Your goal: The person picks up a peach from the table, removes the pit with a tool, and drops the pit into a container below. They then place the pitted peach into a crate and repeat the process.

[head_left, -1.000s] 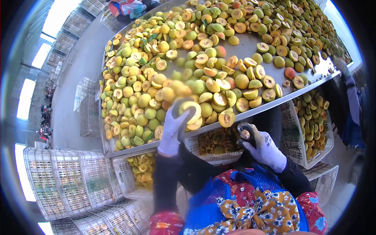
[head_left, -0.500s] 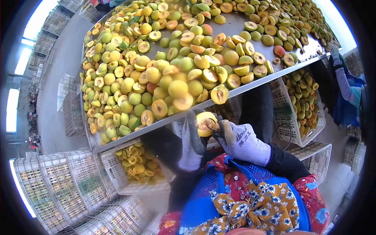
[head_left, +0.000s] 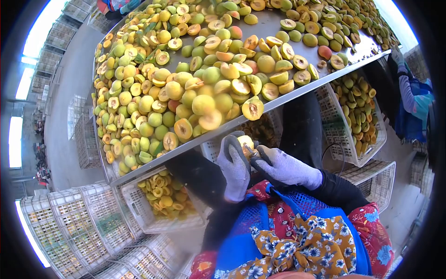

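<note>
My left hand (head_left: pixel 236 166), in a light purple glove with dark fingers, is wrapped round a cut yellow fruit half (head_left: pixel 245 143) below the table's front edge. My right hand (head_left: pixel 284 166), gloved alike, grips a small metal tool (head_left: pixel 251 151) whose tip meets the fruit's cut face; its handle is hidden in the fingers. Above both hands, halved and whole yellow-green fruit (head_left: pixel 211 74) lies heaped on the metal table (head_left: pixel 288 100). One cut half (head_left: pixel 252 109) sits right at the rim.
A crate of fruit pieces (head_left: pixel 151 224) stands below left, another crate (head_left: pixel 355 160) below right. Stacked crates (head_left: pixel 69 218) fill the lower left. A co-worker's gloved arm (head_left: pixel 408 95) is at the table's right end. Another person (head_left: pixel 118 5) is partly visible at the top left.
My left hand's fingers have closed round the fruit half, which is now turned and more covered. My right hand remains close to it with the tool. The whole view has shifted slightly.
</note>
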Demonstrator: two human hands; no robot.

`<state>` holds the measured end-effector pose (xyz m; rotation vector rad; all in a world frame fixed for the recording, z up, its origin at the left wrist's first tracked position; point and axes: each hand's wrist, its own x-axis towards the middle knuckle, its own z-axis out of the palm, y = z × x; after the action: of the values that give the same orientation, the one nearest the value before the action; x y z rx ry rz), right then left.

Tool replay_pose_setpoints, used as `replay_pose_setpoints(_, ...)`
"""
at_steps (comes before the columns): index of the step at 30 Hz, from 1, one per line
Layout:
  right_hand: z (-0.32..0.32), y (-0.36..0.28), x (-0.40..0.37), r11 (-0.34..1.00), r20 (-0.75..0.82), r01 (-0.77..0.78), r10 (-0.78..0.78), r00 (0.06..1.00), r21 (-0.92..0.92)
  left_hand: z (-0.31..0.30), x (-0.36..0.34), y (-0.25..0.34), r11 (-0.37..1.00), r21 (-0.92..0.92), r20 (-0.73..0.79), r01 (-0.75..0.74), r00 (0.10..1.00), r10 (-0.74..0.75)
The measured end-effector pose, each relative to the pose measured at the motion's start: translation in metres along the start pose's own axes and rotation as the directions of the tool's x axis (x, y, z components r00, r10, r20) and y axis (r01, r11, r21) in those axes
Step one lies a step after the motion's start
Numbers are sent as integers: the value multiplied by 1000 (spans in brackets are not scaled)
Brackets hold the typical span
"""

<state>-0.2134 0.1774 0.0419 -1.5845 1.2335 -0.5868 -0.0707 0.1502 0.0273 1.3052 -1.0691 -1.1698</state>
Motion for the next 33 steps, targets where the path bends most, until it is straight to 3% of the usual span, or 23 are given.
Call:
replay_pose_setpoints(2, 2, 9, -1, 997, 18, -21, 20, 1000, 69, -2, 1, -12, 998, 63, 35, 3, 999, -5)
replay_pose_setpoints(6, 2, 7, -7, 955, -51, -19, 4, 999, -297, -4, 6, -28, 993, 62, 102, 104, 989, -110)
replay_pose_setpoints(12, 13, 23, -12, 938, -101, 45, -85, 991, -343, 2, 3, -33, 991, 63, 76, 118, 989, -123)
replay_pose_setpoints(15, 14, 25, -13, 988, -141, 36, -57, 988, -150, 7, -5, -35, 997, 69, 51, 35, 998, -38)
replay_pose_setpoints(17, 22, 38, -9, 970, -185, 163, -130, 974, 179, 11, -8, -23, 989, 145, 59, -29, 998, 20)
replay_pose_setpoints(19, 2, 21, -10, 789, 89, -171, 146, 985, 590, 10, -6, -37, 1000, 14, 74, -3, 997, 2)
replay_pose_setpoints(20, -21, 1, -11, 499, 444, -557, 337, 830, 663, 9, -4, -42, 999, -49, 81, 11, 997, -7)
replay_pose_setpoints(22, -25, 11, -9, 405, 515, -543, 186, 837, 736, 6, -1, -38, 983, -107, 186, 146, 975, -124)
replay_pose_setpoints(23, -24, 11, -9, 422, 497, -531, 198, 845, 735, 4, 1, -36, 968, -132, 242, 214, 954, -178)
replay_pose_setpoints(27, -23, 9, -13, 426, 508, -588, 297, 809, 688, -1, 2, -47, 976, -95, 314, 196, 936, -157)
replay_pose_setpoints(30, -17, 30, -13, 61, 625, -639, 155, 765, 767, -3, -2, -43, 965, -194, 349, 179, 931, -103)
replay_pose_setpoints(31, -18, 39, -11, -166, 704, -702, -55, 708, 693, -4, -1, -42, 956, -207, 371, 208, 921, -120)
replay_pose_setpoints(32, -15, 41, -12, 62, 616, -616, 15, 787, 785, -5, 0, -41, 947, -220, 394, 236, 909, -135)
replay_pose_setpoints(33, -14, 33, -13, 294, 508, -500, 56, 860, 814, -4, 0, -43, 977, -117, 370, 176, 921, -122)
